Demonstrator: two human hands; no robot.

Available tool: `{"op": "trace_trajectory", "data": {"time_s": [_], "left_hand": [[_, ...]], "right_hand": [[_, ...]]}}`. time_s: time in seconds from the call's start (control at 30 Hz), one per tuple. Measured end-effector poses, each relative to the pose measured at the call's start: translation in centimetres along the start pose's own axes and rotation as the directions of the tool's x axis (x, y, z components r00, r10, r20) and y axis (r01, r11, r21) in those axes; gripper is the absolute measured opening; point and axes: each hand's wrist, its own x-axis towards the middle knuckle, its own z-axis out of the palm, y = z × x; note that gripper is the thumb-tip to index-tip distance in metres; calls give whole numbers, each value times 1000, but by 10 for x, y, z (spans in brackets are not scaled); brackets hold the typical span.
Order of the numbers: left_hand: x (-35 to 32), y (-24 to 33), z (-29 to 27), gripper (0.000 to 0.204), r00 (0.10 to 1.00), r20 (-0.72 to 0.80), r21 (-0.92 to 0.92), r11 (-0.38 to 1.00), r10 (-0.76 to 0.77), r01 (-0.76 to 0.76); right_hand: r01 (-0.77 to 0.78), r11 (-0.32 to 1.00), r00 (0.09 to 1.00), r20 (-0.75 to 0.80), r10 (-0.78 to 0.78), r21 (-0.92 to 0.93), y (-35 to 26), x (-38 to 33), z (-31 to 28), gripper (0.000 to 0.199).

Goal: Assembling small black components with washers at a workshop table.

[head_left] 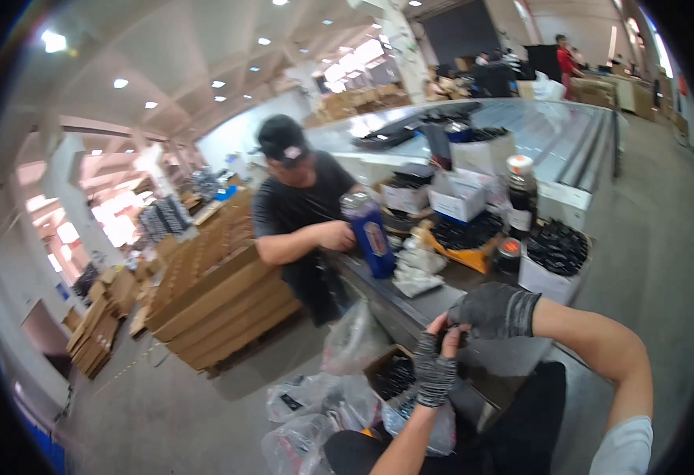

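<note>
My left hand [436, 366] and my right hand [496, 311], both in grey fingerless gloves, meet over the table's near edge. The fingers of both are pinched together around something small and dark, too hidden to name. Below my left hand stands a cardboard box [394, 374] of small black parts. Beyond my right hand are a white box [556, 255] heaped with black parts and a dark jar [508, 255] with a red and black lid. A crumpled white cloth or glove [418, 271] lies farther left on the table.
A person in black [303, 206] works across the table, one hand by a blue bottle [369, 237]. A dark drink bottle [522, 198] and an orange-edged bag [466, 237] of black parts stand nearby. Plastic bags [315, 404] lie below; stacked cardboard [216, 297] is at left.
</note>
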Motion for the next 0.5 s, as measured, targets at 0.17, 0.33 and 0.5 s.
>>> {"op": "trace_trajectory", "data": {"time_s": [0.17, 0.33, 0.5], "left_hand": [[-39, 19, 0, 22, 995, -64, 89, 993, 81, -75], [-58, 14, 4, 22, 991, 110, 25, 997, 70, -73], [-54, 8, 10, 18, 990, -30, -43, 990, -135, 133]], "right_hand": [[-67, 924, 994, -60, 96, 377, -26, -45, 23, 19], [-212, 702, 971, 67, 229, 680, -38, -79, 30, 24], [-297, 663, 927, 41, 373, 687, 3, -75, 18, 19]]}}
